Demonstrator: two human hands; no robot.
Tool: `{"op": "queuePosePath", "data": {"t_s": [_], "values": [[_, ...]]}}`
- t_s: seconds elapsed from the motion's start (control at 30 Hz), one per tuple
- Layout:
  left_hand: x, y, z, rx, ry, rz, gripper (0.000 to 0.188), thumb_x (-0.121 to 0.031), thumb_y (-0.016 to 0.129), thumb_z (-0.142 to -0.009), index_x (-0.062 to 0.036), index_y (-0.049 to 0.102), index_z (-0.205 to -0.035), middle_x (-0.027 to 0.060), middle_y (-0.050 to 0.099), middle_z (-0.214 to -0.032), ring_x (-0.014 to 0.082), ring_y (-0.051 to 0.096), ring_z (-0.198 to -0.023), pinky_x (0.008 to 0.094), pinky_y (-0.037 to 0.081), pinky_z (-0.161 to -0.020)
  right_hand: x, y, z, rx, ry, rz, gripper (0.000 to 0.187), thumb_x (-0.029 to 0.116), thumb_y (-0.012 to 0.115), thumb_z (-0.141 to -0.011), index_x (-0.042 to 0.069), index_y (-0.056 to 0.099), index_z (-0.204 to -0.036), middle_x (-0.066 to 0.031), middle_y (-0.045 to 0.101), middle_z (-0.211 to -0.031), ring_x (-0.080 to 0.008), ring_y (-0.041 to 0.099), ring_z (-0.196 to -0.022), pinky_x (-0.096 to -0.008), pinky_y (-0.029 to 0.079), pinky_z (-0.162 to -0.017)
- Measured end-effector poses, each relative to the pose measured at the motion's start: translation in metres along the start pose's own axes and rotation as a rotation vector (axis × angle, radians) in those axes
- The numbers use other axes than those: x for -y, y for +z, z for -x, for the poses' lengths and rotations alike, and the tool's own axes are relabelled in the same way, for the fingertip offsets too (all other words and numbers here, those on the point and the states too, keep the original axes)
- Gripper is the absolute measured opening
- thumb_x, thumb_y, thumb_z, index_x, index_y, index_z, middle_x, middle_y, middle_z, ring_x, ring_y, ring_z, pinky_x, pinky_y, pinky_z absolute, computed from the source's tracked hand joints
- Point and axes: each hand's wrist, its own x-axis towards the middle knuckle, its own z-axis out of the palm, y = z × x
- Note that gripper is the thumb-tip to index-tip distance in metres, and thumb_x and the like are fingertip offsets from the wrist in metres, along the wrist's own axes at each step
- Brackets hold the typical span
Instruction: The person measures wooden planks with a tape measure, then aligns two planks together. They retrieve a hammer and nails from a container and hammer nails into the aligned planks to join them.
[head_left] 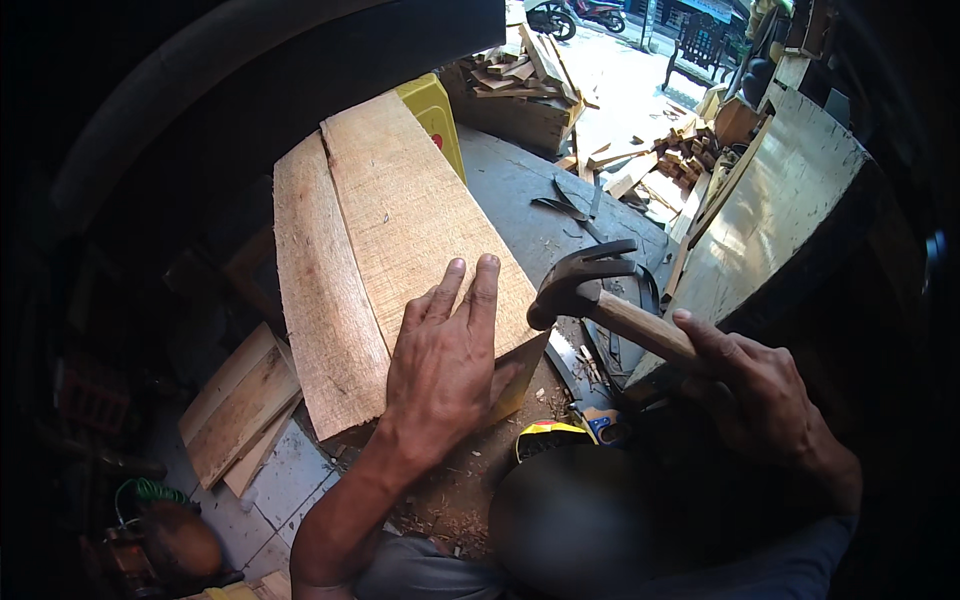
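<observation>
Left hand [435, 360]: lies palm down on the near part of the board [400, 215], with index and middle fingers extended forward and slightly spread; grips nothing visible.

Right hand [755, 380]: wraps around the wooden handle of the hammer [650, 335], thumb laid along the top; stands to the right of the board, well apart from the left hand.

Hammer: slants up and leftward from the right hand, dark head just beside the right edge of the board, near the close corner; claw turned away from the board. Cannot tell whether in contact with the edge.

Board: lies in front, left of centre, broad face up, running away from the near end. Consists of two pale pieces side by side, with a long seam between, widening to a dark gap at the far end. Shows a rough, fibrous face.

Surroundings: behind the board, a yellow plastic part [432, 115]; right of it, a grey surface [505, 175] with black strips [568, 208]. Beyond, a scrap pile [520, 75]. Farther right, a pale panel [775, 200]. Below the hammer, a saw [568, 368], partly hidden. At lower left, loose planks [240, 405] on a tiled floor [285, 485], near a green coil [155, 490].
</observation>
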Motion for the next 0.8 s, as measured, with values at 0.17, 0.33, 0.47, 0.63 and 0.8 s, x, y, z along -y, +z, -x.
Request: {"op": "queuePosePath", "data": {"t_s": [0.17, 0.33, 0.47, 0.63, 0.8], "values": [[0.002, 0.001, 0.0, -0.02, -0.003, 0.024, 0.106, -0.031, 0.087, -0.077, 0.0037, 0.025, -0.157, 0.0253, 0.051, -0.147, 0.0404, 0.043, -0.142, 0.0477, 0.035, -0.11, -0.017, 0.048, 0.011, -0.451, -0.077, -0.224, 0.048, 0.0, 0.057, -0.092, -0.004, 0.047, -0.139, -0.0125, 0.065, -0.089, -0.0142, 0.06, -0.07, -0.0309, 0.049, -0.061], [-0.006, 0.002, -0.008, -0.058, 0.042, 0.042, 0.105, -0.032, 0.086, -0.078, 0.0036, 0.026, -0.156, 0.0258, 0.05, -0.148, 0.0404, 0.043, -0.142, 0.0476, 0.035, -0.111, -0.05, 0.153, 0.028, -0.672, -0.159, -0.012, 0.051, 0.0, 0.076, -0.082, -0.002, 0.054, -0.127, -0.0173, 0.071, -0.097, -0.025, 0.069, -0.067, -0.0356, 0.057, -0.059], [0.0, 0.0, 0.001, -0.04, 0.012, 0.009, 0.104, -0.032, 0.086, -0.077, 0.0036, 0.027, -0.155, 0.0257, 0.05, -0.148, 0.0399, 0.043, -0.143, 0.0476, 0.035, -0.111, -0.036, 0.181, 0.014, -0.651, -0.108, -0.097, 0.052, 0.001, 0.077, -0.081, 0.0, 0.055, -0.127, -0.0199, 0.073, -0.098, -0.0313, 0.074, -0.074, -0.0385, 0.059, -0.059], [-0.002, 0.0, -0.001, -0.023, -0.007, 0.014, 0.104, -0.032, 0.086, -0.077, 0.0033, 0.028, -0.155, 0.0253, 0.05, -0.149, 0.0393, 0.042, -0.143, 0.0472, 0.035, -0.112, -0.042, 0.159, 0.023, -0.502, 0.0, -0.116, 0.055, 0.002, 0.077, -0.081, 0.0, 0.054, -0.13, -0.0208, 0.072, -0.096, -0.0323, 0.075, -0.075, -0.0394, 0.059, -0.061], [-0.005, 0.001, -0.006, -0.023, -0.014, 0.035, 0.105, -0.03, 0.087, -0.077, 0.0038, 0.027, -0.155, 0.0241, 0.05, -0.149, 0.0394, 0.042, -0.144, 0.047, 0.035, -0.112, -0.015, 0.049, 0.013, -0.397, 0.231, -0.402, 0.05, 0.003, 0.062, -0.093, 0.001, 0.048, -0.141, -0.0128, 0.066, -0.08, -0.014, 0.064, -0.068, -0.0306, 0.052, -0.062]]}}
